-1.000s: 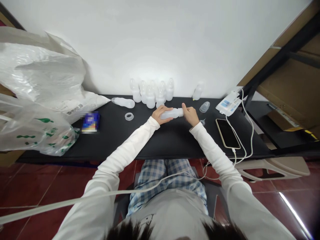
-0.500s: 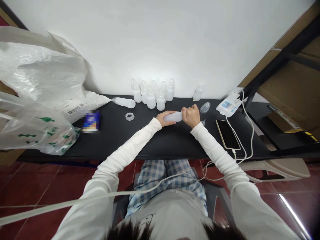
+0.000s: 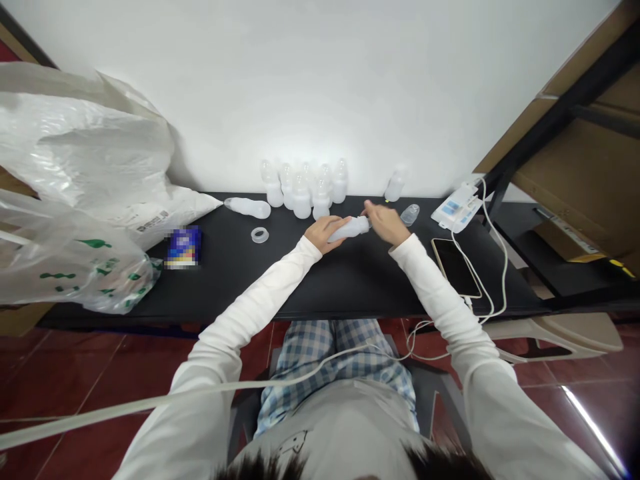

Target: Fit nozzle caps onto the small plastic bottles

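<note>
A whitish translucent feeding bottle (image 3: 349, 229) lies tilted nearly flat above the black table, its neck pointing right. My left hand (image 3: 324, 233) is wrapped around its body. At the bottle's mouth is my right hand (image 3: 386, 223), slightly blurred, with its fingers curled close to the neck; whatever is between them is hidden. A clear dome cap (image 3: 411, 215) lies just right of that hand. Behind my hands several bottles with clear caps (image 3: 301, 197) stand grouped by the wall. To the left, a white ring (image 3: 260, 235) rests on the table below a bottle lying on its side (image 3: 249, 207).
One bottle (image 3: 395, 185) stands apart near the wall. Large plastic bags (image 3: 85, 160) and a blue packet (image 3: 183, 247) occupy the left. On the right are a phone (image 3: 456, 268), a white power strip (image 3: 456, 207) and cables. A cable crosses above my lap.
My right hand has shifted slightly right and loosened from a fist over the bottle's neck, exposing the neck. The left hand has turned more over the bottle, which tilts up slightly to the right.
</note>
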`<state>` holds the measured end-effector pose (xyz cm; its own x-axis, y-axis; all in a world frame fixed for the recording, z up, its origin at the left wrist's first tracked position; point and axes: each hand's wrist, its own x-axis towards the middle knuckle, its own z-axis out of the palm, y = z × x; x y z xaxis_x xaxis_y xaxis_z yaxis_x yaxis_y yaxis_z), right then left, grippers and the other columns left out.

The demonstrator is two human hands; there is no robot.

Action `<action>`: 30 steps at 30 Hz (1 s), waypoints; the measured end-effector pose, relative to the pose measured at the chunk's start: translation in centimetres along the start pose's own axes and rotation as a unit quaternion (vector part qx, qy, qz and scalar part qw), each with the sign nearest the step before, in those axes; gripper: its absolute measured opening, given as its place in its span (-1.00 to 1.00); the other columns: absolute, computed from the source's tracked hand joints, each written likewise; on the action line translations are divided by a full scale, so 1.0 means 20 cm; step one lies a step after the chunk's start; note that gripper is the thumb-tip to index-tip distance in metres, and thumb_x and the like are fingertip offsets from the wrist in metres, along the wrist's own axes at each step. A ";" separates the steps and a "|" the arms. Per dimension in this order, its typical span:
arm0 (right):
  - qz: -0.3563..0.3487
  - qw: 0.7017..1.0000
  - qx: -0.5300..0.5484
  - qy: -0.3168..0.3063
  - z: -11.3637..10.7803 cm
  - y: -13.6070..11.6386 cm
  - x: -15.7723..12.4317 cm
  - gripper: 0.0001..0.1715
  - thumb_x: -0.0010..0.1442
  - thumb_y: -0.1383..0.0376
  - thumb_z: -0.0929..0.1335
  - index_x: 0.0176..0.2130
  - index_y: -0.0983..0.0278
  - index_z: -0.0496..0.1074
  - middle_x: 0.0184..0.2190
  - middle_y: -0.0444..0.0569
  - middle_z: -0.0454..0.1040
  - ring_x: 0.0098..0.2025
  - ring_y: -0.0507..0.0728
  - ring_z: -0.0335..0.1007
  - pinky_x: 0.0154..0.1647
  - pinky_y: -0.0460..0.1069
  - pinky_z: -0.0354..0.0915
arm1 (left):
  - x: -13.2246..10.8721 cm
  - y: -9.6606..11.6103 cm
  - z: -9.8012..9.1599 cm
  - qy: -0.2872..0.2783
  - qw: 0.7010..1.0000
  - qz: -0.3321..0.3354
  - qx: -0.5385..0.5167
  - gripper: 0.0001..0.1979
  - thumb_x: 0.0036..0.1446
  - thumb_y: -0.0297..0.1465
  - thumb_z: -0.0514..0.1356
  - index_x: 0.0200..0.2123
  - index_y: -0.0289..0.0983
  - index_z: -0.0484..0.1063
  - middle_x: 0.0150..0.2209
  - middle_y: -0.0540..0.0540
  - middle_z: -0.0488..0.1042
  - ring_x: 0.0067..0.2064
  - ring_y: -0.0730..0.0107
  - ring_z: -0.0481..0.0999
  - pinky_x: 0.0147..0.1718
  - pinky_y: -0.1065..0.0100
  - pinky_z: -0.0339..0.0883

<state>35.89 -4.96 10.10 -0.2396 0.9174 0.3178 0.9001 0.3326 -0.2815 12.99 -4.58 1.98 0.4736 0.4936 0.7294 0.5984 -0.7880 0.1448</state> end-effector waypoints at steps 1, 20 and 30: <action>0.044 0.998 -0.030 0.018 -0.03 0.05 0.01 -0.48 0.44 0.17 0.06 -0.07 0.34 0.48 -0.17 0.21 0.51 -0.12 0.28 0.40 -0.06 0.17 0.22 | -0.01 0.00 0.00 0.007 1.000 -0.013 0.000 -0.53 0.26 -0.19 0.16 0.19 -0.22 0.42 -0.04 -0.19 0.52 -0.01 0.22 0.55 0.06 0.23 0.45; -0.052 0.952 0.301 0.022 -0.28 0.17 -0.09 -0.45 0.10 0.03 0.46 0.04 0.18 0.46 0.00 0.03 0.49 -0.04 0.17 0.47 -0.01 0.11 0.43 | 0.02 -0.01 -0.05 -0.009 0.931 -0.179 -0.318 -0.35 0.03 -0.04 0.34 0.13 -0.23 0.43 0.12 -0.21 0.51 0.15 0.03 0.49 0.16 0.06 0.38; -0.109 0.923 0.368 0.005 -0.09 -0.02 -0.11 -0.52 0.06 -0.06 0.45 -0.16 0.20 0.44 -0.14 0.01 0.49 -0.08 0.18 0.45 -0.05 0.08 0.40 | 0.03 0.02 -0.03 -0.197 0.728 -0.314 -0.577 -0.22 0.12 0.19 0.05 0.00 -0.43 0.45 -0.40 -0.31 0.59 -0.60 0.30 0.48 -0.77 0.39 0.18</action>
<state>36.73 -7.61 11.20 -0.3802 0.8101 0.4463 0.3391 0.5711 -0.7476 13.22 -4.85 2.94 0.6257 0.7776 0.0616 -0.0564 -0.0336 0.9978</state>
